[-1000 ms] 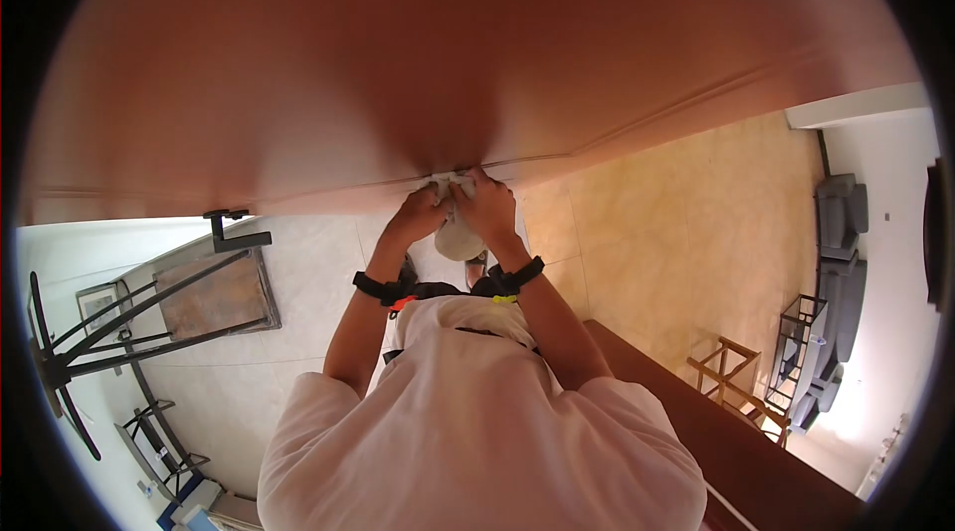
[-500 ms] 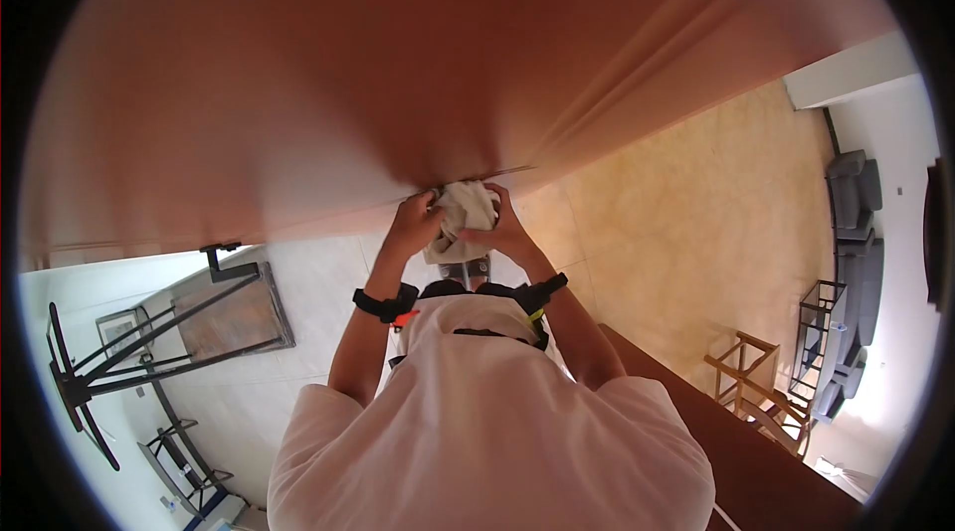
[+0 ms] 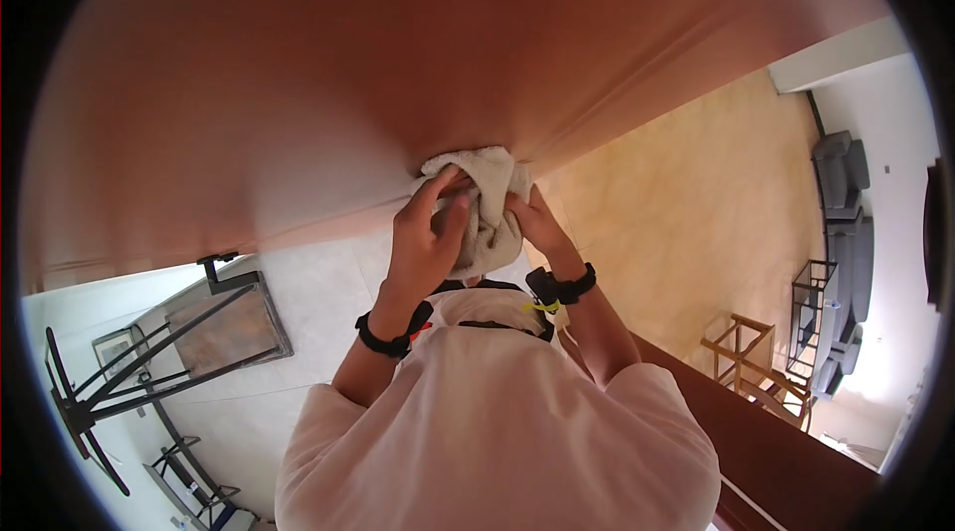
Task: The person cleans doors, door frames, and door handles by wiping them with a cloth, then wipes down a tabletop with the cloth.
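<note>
A crumpled light beige cloth is bunched between my hands, against the near edge of a large reddish-brown surface. My left hand has its fingers and thumb bent about the cloth's left side. On the right, my right hand grips the cloth's edge, its fingertips partly hidden in the folds. Black bands go round both wrists, the left band and the right band.
A black metal stand is at the left, near a framed brown panel. At the right are a wooden chair frame, a black rack and grey sofas. Another reddish-brown surface lies behind me on the right.
The cloth has come up nearer to me and opened out wider, with more of its folds showing. My hands have moved apart, the right one shifting rightward.
</note>
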Available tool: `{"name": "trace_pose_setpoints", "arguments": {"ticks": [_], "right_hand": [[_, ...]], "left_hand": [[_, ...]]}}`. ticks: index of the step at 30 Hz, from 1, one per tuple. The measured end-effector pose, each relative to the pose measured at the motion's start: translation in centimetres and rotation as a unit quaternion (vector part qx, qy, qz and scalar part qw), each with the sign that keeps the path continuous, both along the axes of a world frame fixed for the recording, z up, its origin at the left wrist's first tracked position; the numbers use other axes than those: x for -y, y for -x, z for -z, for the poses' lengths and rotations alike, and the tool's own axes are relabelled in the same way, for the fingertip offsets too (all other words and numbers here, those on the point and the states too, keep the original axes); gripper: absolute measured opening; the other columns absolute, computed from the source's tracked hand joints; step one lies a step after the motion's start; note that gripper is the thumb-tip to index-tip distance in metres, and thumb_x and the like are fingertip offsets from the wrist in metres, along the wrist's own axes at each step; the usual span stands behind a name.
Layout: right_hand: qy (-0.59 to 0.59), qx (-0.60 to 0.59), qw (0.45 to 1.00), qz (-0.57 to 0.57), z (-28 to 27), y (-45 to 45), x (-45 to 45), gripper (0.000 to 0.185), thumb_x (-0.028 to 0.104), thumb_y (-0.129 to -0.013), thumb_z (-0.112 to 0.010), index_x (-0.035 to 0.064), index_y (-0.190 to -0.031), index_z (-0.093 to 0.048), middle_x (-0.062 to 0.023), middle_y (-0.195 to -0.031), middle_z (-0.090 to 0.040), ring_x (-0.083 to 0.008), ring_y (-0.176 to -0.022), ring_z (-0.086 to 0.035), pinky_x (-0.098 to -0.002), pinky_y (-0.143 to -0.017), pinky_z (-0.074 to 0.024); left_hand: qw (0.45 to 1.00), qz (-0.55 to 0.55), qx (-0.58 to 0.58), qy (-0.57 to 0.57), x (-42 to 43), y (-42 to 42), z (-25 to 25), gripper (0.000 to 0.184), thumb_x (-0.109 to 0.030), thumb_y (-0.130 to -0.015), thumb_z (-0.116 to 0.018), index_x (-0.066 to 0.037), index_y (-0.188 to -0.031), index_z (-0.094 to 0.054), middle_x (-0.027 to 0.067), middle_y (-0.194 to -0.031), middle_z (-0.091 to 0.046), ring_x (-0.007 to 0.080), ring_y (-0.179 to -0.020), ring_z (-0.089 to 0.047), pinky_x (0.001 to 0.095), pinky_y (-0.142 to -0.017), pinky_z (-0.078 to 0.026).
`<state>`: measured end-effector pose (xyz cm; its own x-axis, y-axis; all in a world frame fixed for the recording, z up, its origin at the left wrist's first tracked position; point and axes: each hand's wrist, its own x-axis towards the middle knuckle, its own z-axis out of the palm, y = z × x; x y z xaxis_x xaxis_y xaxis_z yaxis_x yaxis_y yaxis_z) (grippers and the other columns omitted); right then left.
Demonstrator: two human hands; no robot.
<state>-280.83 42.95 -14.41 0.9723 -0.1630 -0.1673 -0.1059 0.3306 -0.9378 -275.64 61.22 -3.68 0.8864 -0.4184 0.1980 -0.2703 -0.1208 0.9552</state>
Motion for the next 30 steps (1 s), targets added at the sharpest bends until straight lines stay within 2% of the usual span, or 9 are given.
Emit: {"name": "trace_pose_setpoints", "arguments": {"ticks": [3,6,10,14,17,19,22,25,30], "right_hand": [[0.141,0.138,0.98,0.019,-7.4,-1.6,-0.7,0.033,0.01,-0.089,-0.064,-0.0029,-0.12,-0.062,-0.0098,-0.112,-0.068,-0.0191,-0.106,-0.063,-0.0347,-0.092,-0.0503],[0.173,0.143,0.974,0.026,-8.4,-3.2,-1.5,0.027,0.009,-0.088,-0.065,-0.0019,-0.112,-0.065,-0.0105,-0.107,-0.07,-0.0193,-0.102,-0.065,-0.036,-0.087,-0.0519],[0.221,0.124,0.967,0.031,-1.6,-3.4,-0.3,0.027,0.016,-0.089,-0.059,-0.0023,-0.108,-0.066,-0.0185,-0.107,-0.07,-0.0289,-0.101,-0.067,-0.0386,-0.086,-0.0524],[0.381,-0.032,0.923,0.034,10.7,-3.1,3.1,0.04,0.032,-0.087,-0.056,-0.0034,-0.102,-0.068,-0.0282,-0.104,-0.068,-0.0418,-0.101,-0.066,-0.0449,-0.085,-0.0524],[0.444,-0.11,0.887,0.063,11.5,-2.3,2.4,0.048,0.04,-0.084,-0.058,-0.0037,-0.1,-0.069,-0.0307,-0.102,-0.067,-0.0446,-0.1,-0.065,-0.0486,-0.084,-0.0519],[0.488,-0.13,0.861,0.068,9.3,-1.9,2.3,0.04,0.032,-0.084,-0.061,-0.005,-0.097,-0.069,-0.0282,-0.097,-0.069,-0.0419,-0.095,-0.068,-0.0472,-0.08,-0.0528],[0.378,0.08,0.906,0.171,2.7,-1.7,1.3,0.026,0.018,-0.084,-0.064,-0.0061,-0.093,-0.068,-0.0237,-0.092,-0.071,-0.0381,-0.089,-0.07,-0.0435,-0.077,-0.0532],[0.308,0.109,0.914,0.242,-4.0,-0.8,0.1,0.016,0.008,-0.084,-0.064,-0.0054,-0.092,-0.067,-0.0197,-0.09,-0.071,-0.0338,-0.086,-0.07,-0.041,-0.076,-0.0527],[0.324,0.123,0.89,0.295,-2.5,-1.8,0.1,0.02,0.015,-0.086,-0.066,-0.0038,-0.094,-0.068,-0.0209,-0.091,-0.071,-0.0364,-0.086,-0.07,-0.0423,-0.075,-0.0526]], "left_hand": [[0.998,-0.002,0.05,0.023,-0.4,0.2,-3.3,0.034,-0.009,-0.096,-0.058,0.003,-0.129,-0.057,0.0205,-0.118,-0.067,0.0297,-0.109,-0.066,0.036,-0.094,-0.049],[0.998,0.026,0.059,0.019,-0.8,-0.7,-2.8,0.035,-0.009,-0.096,-0.058,0.001,-0.13,-0.057,0.0198,-0.119,-0.066,0.0282,-0.11,-0.065,0.036,-0.095,-0.048],[0.994,0.101,-0.03,-0.014,-0.8,-1.6,0.0,0.035,-0.01,-0.099,-0.056,0.003,-0.131,-0.056,0.0153,-0.122,-0.066,0.0208,-0.113,-0.061,0.0319,-0.1,-0.044],[0.952,0.256,-0.16,-0.057,-0.4,-4.5,12.1,0.041,-0.013,-0.101,-0.053,-0.002,-0.14,-0.05,0.015,-0.141,-0.054,0.0201,-0.129,-0.05,0.0335,-0.108,-0.039],[0.947,0.293,-0.059,-0.121,-0.3,-4.2,14.6,0.049,-0.015,-0.102,-0.053,-0.003,-0.147,-0.04,0.0155,-0.15,-0.045,0.0236,-0.139,-0.042,0.0371,-0.113,-0.034],[0.942,0.311,-0.046,-0.116,-0.6,-3.8,13.3,0.053,-0.016,-0.102,-0.053,-0.002,-0.149,-0.036,0.0162,-0.151,-0.043,0.0256,-0.142,-0.039,0.0383,-0.115,-0.032],[0.938,0.331,-0.062,-0.085,-1.9,-3.4,7.2,0.056,-0.016,-0.101,-0.054,-0.001,-0.151,-0.033,0.017,-0.153,-0.04,0.0265,-0.144,-0.035,0.0387,-0.117,-0.029],[0.944,0.328,-0.01,-0.044,-3.0,-2.7,1.0,0.057,-0.017,-0.101,-0.055,-0.002,-0.151,-0.033,0.0171,-0.154,-0.039,0.0257,-0.146,-0.033,0.0381,-0.118,-0.027],[0.959,0.27,-0.081,-0.017,-2.5,-3.3,3.2,0.058,-0.018,-0.101,-0.057,-0.001,-0.151,-0.034,0.017,-0.155,-0.038,0.0233,-0.146,-0.031,0.0368,-0.118,-0.025]]}}
